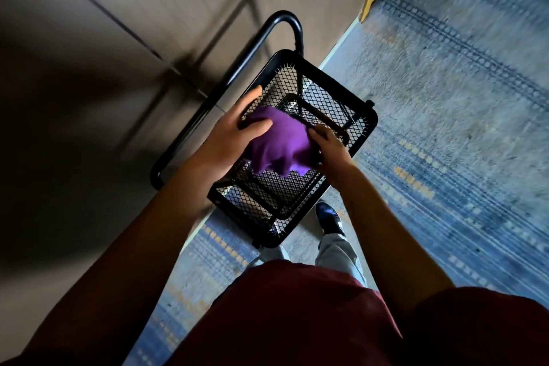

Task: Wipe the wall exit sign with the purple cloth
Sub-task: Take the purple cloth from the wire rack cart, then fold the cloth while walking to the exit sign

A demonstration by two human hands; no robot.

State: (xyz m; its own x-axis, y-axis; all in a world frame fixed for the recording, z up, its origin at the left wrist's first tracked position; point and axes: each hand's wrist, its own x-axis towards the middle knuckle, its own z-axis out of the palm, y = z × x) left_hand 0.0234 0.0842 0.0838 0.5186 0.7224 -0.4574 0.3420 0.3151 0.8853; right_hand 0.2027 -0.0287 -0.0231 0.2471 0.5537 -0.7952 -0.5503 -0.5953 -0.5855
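Both hands meet over a black mesh cart (pixel 361 140), purple cloth (pixel 279 142) bunched between them. Left hand (pixel 228 140) grips the cloth's left side, thumb curled over the top, fingers reaching past onto the mesh rim. Right hand (pixel 329 147) pinches the cloth's right edge, fingers curled. Cloth hangs just above the cart's top tray, lower edge draping loose. Cart stands beside a brown wall (pixel 166 3), on blue patterned carpet (pixel 445 128). Black shoe (pixel 329 218) below the cart. View motion-blurred.

one purple cloth (pixel 277 142), two hands, one black mesh cart (pixel 335 104) (tiers stacked below), one shoe (pixel 329 217).
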